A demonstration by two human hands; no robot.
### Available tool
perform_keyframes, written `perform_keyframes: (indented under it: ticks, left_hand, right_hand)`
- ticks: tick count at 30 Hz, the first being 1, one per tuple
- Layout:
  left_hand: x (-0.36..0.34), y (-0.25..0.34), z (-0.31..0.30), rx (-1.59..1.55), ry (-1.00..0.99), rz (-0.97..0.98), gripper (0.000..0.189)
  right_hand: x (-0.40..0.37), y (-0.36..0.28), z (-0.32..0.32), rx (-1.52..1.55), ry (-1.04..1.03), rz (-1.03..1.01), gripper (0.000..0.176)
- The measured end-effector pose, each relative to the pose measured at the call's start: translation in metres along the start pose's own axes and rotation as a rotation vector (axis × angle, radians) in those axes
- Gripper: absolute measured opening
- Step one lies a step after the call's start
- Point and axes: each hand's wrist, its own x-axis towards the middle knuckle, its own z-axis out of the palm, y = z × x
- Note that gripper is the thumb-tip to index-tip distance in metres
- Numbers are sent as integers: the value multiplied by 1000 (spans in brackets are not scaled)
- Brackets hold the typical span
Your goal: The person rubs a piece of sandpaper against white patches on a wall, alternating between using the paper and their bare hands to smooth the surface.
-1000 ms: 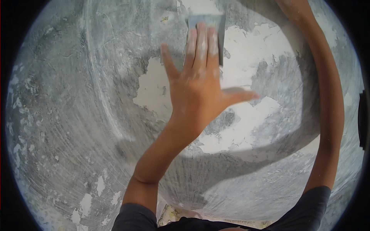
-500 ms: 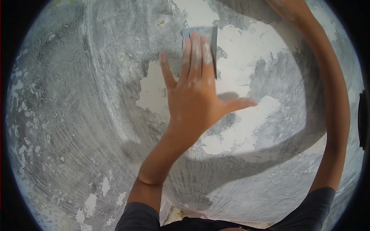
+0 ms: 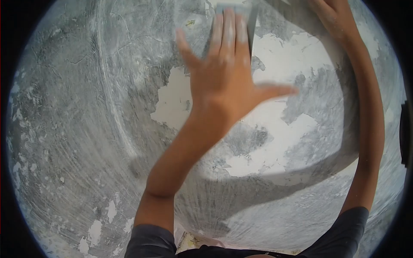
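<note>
My left hand lies back up against the wall, its three middle fingers straight and pressed flat on a grey sheet that looks like sandpaper. The thumb sticks out to the right and the little finger to the left, both off the sheet. Pale dust coats the fingers. The hand is slightly blurred. My right hand is raised at the top right, partly cut off by the frame edge, so its fingertips and anything they touch are hidden.
The grey, scratched wall fills the view. Irregular white filler patches surround the left hand, with smaller white flecks at lower left. My right arm's shadow curves across the right side. A strip of floor shows at the bottom.
My left hand and the sandpaper have slid up the wall and slightly right. The right hand sits a little lower in the view.
</note>
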Motion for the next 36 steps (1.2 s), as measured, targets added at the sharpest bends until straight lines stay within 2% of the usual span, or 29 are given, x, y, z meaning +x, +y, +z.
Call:
perform_keyframes:
  ticks: [1,2,6,8,11,14,18,20,21,23,24,25,27,28,30,31,33,34,35,36]
  left_hand:
    - [13,-2,-1,-1,60,-17,150]
    - [14,1,-4,-18,38,-34,147]
    - [-56,13,0,-56,27,-10,144]
    - [-69,11,-5,-94,-129,-14,141]
    - [-14,-5,-12,-26,-94,30,144]
    - [12,-2,-11,7,-94,36,146]
    - [-57,10,-5,-122,-138,74,144]
    - [-73,12,-7,-188,-231,104,146]
    - [-66,2,-6,-189,-226,97,146]
    - [-30,-27,-2,135,-137,118,150]
    - [-12,-25,-10,74,-190,-8,150]
    - [-14,-19,-8,75,-186,-5,150]
    - [-31,-3,-5,-218,-108,136,146]
    - [-37,-3,-7,-220,-116,133,146]
    - [-40,-9,-13,-173,-288,288,148]
    - [-36,-16,-14,-171,-290,286,148]
    - [-22,-30,-13,135,-275,80,151]
    - [-25,-21,-8,2,-226,53,151]
    - [-27,-11,-6,2,-220,61,151]
    - [-36,-2,-9,-82,-245,145,149]
  right_hand:
    - [1,5,8,83,88,12,54]
    - [0,9,14,165,176,29,55]
    - [-2,18,11,147,116,115,56]
    - [-2,22,16,239,138,58,56]
    - [1,14,12,174,121,68,56]
    - [1,12,3,162,115,78,57]
    - [-3,23,12,165,158,47,59]
    - [-4,20,12,211,121,32,61]
    - [-3,20,14,212,117,24,61]
    - [-3,22,14,218,153,43,63]
    - [-2,15,11,214,157,40,63]
    - [-2,4,6,188,151,55,63]
    - [-6,7,5,162,141,81,64]
    - [-4,16,10,174,138,61,64]
    - [-1,20,13,182,142,31,65]
    - [-2,22,14,181,158,45,65]
    - [-4,21,14,175,171,70,66]
    - [-4,20,15,162,181,72,65]
    - [-2,20,13,142,199,65,64]
    - [-2,19,13,144,199,65,64]
